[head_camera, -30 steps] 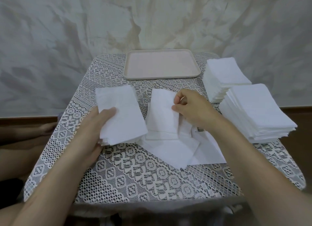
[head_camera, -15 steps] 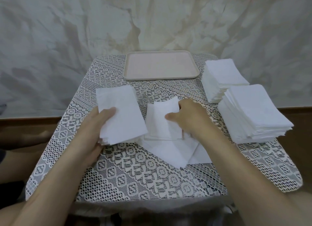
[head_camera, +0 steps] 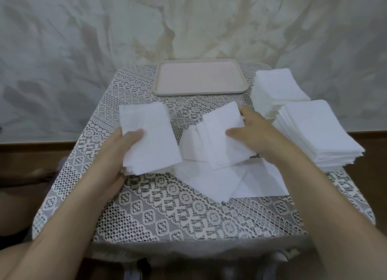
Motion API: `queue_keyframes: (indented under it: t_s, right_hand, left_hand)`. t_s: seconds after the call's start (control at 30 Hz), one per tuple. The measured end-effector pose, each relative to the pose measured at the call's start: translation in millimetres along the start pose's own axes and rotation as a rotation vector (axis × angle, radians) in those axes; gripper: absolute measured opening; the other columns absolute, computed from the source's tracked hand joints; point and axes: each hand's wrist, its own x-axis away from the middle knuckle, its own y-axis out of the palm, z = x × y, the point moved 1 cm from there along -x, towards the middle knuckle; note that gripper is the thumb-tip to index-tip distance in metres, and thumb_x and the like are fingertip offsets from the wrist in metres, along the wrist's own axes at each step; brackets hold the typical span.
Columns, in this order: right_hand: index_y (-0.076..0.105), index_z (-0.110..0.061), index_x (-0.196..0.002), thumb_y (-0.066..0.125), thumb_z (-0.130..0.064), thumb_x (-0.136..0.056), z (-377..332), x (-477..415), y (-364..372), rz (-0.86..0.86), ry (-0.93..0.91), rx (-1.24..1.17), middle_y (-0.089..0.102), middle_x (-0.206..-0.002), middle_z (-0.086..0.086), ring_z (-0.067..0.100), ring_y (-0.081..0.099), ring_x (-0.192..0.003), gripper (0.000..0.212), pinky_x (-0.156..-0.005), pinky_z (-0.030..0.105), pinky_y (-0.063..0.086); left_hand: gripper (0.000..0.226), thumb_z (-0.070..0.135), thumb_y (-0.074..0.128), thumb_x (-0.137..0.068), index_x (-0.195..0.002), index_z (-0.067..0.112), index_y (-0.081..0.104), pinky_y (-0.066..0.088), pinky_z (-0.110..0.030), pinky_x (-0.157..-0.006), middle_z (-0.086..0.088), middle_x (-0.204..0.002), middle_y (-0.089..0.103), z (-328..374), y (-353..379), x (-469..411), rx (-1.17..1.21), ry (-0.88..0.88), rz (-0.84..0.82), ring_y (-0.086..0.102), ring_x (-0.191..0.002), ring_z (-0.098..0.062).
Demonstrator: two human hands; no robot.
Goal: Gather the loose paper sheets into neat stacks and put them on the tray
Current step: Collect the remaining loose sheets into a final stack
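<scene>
1. The right hand [head_camera: 258,133] pinches the top sheets [head_camera: 222,131]. Its fingertips [head_camera: 244,112] curl over their far edge and its thumb lies flat on top.
2. The left hand [head_camera: 116,154] grips the gathered stack [head_camera: 152,133], with the thumb on top and the fingers hidden beneath. This stack sits on the person's side of the tray [head_camera: 199,93], below its left corner.
3. The top sheets are tilted and lie askew over the loose sheets [head_camera: 211,179]. Those are fanned out on the person's side of the tray, roughly below its middle.
4. The step in hand looks like carrying the pinched sheets across onto the gathered stack. To do it well, lift them clear first so the sheets below are not dragged. Turn them until their long edges match the stack, and lay them down corner to corner. The left thumb should rise just enough to let them in, then press down again.
5. Thin paper slides and curls, so a light tap on the edges keeps the stack square.
6. The tray holds no paper yet. Two tall stacks [head_camera: 320,133] stand to its right on the lace cloth [head_camera: 178,217].
</scene>
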Motion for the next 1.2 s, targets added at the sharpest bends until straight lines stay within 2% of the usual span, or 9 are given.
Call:
queue_keyframes:
  t_s: [0.13, 0.23, 0.33, 0.4, 0.6, 0.77, 0.93, 1.1, 1.2]
  right_hand:
    - [0.063, -0.018, -0.113, 0.071, -0.012, -0.091, 4.7, 3.8, 4.7, -0.032, 0.03, -0.013, 0.07, -0.107, 0.0, 0.024, 0.069, -0.099, 0.024, -0.092, 0.052, 0.057]
    - [0.068, -0.018, -0.093, 0.068, -0.009, -0.093, -2.7, 5.2, 1.5, -0.052, 0.038, -0.053, 0.071, -0.086, -0.002, 0.021, 0.07, -0.077, 0.009, -0.071, 0.043, 0.061]
    - [0.068, -0.002, -0.095, 0.067, -0.01, -0.093, -15.3, -4.7, 1.7, -0.095, -0.017, 0.068, 0.068, -0.082, 0.007, 0.027, 0.067, -0.074, 0.008, -0.061, 0.029, 0.052]
    - [0.063, -0.003, -0.088, 0.065, -0.009, -0.092, -22.1, -15.7, 7.6, -0.144, -0.045, 0.258, 0.062, -0.079, 0.007, 0.026, 0.061, -0.073, 0.008, -0.057, 0.023, 0.043]
    - [0.066, -0.011, -0.104, 0.075, -0.026, -0.086, -16.4, -36.3, 20.2, -0.171, -0.084, 0.522, 0.066, -0.103, 0.005, 0.027, 0.063, -0.097, 0.025, -0.082, 0.037, 0.052]
    - [0.066, -0.011, -0.097, 0.076, -0.027, -0.085, -15.4, -40.5, 18.4, -0.222, -0.118, 0.558, 0.064, -0.093, 0.003, 0.023, 0.061, -0.085, 0.022, -0.068, 0.032, 0.046]
    - [0.057, -0.018, -0.075, 0.072, -0.023, -0.088, -18.1, -31.0, 17.8, -0.254, -0.173, 0.49, 0.058, -0.079, -0.002, 0.018, 0.055, -0.072, 0.02, -0.057, 0.029, 0.037]
    - [0.067, -0.014, -0.081, 0.072, -0.02, -0.09, -29.6, -16.6, 21.5, -0.328, -0.305, 0.408, 0.062, -0.076, -0.001, 0.016, 0.055, -0.071, 0.012, -0.063, 0.031, 0.04]
    - [0.065, -0.014, -0.078, 0.07, -0.02, -0.092, -21.6, -15.2, 22.4, -0.295, -0.239, 0.378, 0.063, -0.076, 0.002, 0.018, 0.058, -0.07, 0.017, -0.064, 0.031, 0.041]
  left_hand:
    - [0.032, 0.027, 0.066, -0.094, -0.125, 0.02, 0.063, 0.063, -0.029, -0.063, 0.0, -0.106, 0.082, 1.3, 0.4, 0.8, 0.019, 0.007, 0.003, 0.08, -0.093, -0.019]
    - [0.037, 0.029, 0.067, -0.088, -0.124, 0.022, 0.063, 0.063, -0.03, -0.063, 0.001, -0.105, 0.082, 2.6, -1.3, 1.5, 0.02, 0.011, 0.003, 0.08, -0.091, -0.018]
    - [0.028, 0.025, 0.063, -0.098, -0.125, 0.022, 0.063, 0.063, -0.03, -0.063, 0.0, -0.108, 0.081, 2.5, -2.7, 1.1, 0.022, 0.004, 0.01, 0.08, -0.091, -0.017]
    - [0.028, 0.025, 0.062, -0.099, -0.127, 0.021, 0.063, 0.064, -0.03, -0.063, 0.0, -0.11, 0.081, 2.3, -3.4, 0.2, 0.011, -0.002, 0.022, 0.08, -0.093, -0.017]
    - [0.026, 0.024, 0.06, -0.103, -0.128, 0.02, 0.064, 0.063, -0.029, -0.063, 0.0, -0.108, 0.081, 2.1, -3.8, 0.8, -0.005, -0.001, 0.028, 0.08, -0.091, -0.017]
    - [0.025, 0.023, 0.06, -0.102, -0.127, 0.019, 0.064, 0.062, -0.027, -0.061, -0.002, -0.108, 0.081, 1.5, -0.5, 1.2, -0.007, 0.0, 0.023, 0.08, -0.088, -0.016]
    - [0.028, 0.025, 0.061, -0.102, -0.129, 0.017, 0.063, 0.062, -0.028, -0.061, -0.002, -0.106, 0.081, 0.6, 0.8, -0.2, -0.029, 0.001, 0.011, 0.079, -0.089, -0.017]
    - [0.029, 0.025, 0.06, -0.102, -0.13, 0.018, 0.064, 0.064, -0.029, -0.063, -0.002, -0.109, 0.081, 0.3, 1.2, -0.6, -0.022, -0.002, 0.007, 0.079, -0.091, -0.018]
    - [0.027, 0.024, 0.059, -0.103, -0.13, 0.017, 0.063, 0.063, -0.029, -0.062, -0.002, -0.107, 0.081, 1.0, 2.0, -0.1, -0.019, -0.008, 0.01, 0.079, -0.089, -0.017]
